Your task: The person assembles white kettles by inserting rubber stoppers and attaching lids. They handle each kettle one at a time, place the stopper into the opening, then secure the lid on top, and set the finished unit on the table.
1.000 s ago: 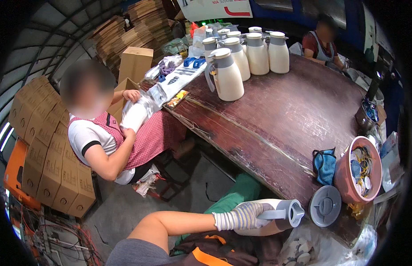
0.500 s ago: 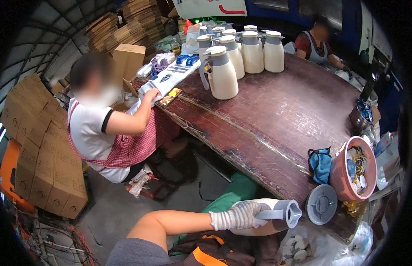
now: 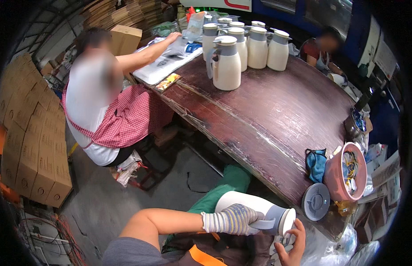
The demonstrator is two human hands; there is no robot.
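A cream vacuum jug [image 3: 241, 201] with a grey collar and handle lies tilted over my lap, its top pointing right. My left hand [image 3: 234, 219], in a striped knit glove, is closed round the jug by its handle. A white lid [image 3: 287, 222] now covers the jug's mouth. My bare right hand [image 3: 294, 246] is at the lid's outer edge, fingers curved and apart, with a fingertip at or very near the rim. A round grey disc-shaped part [image 3: 316, 201] lies on the table corner beyond the jug.
Several finished-looking jugs [image 3: 227, 66] stand on the dark red table [image 3: 277, 111]. A pink tub [image 3: 332, 170] of small parts and a blue mask [image 3: 316, 165] are at the right. A co-worker [image 3: 97, 106] sits left, another [image 3: 323, 51] far right. Stacked cartons [image 3: 35, 155] line the left.
A white lid now sits on the jug's mouth, which showed uncovered before. My right hand has come into view beside it. The left co-worker's arm has stretched out farther across the table.
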